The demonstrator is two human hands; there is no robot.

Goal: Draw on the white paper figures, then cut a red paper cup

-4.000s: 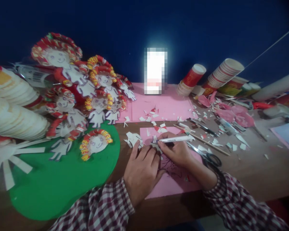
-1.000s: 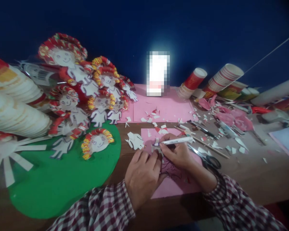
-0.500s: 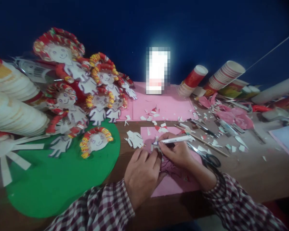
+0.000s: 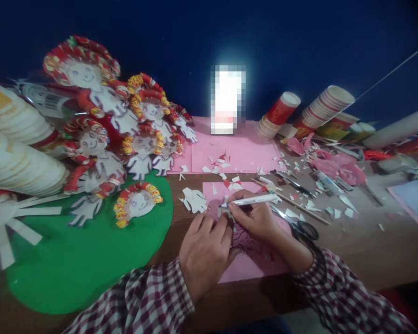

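Note:
My right hand pinches a white pen that lies almost level, its tip pointing left onto a small piece of paper. My left hand lies beside it with fingers curled down, pressing that small piece against a pink sheet on the wooden table. The piece itself is mostly hidden under the fingers. A white paper cut-out figure lies just left of the pen tip. Black-handled scissors rest right of my right wrist.
A green foam shape bears paper dolls with red and yellow curls. More dolls and stacked paper plates pile up at left. Stacked paper cups, a larger pink sheet, paper scraps and pink tissue crowd the back right.
The hands have stayed in place with the pen on the paper. Since four seconds ago my left fingers have curled in closer to the pen tip; the view shifted slightly.

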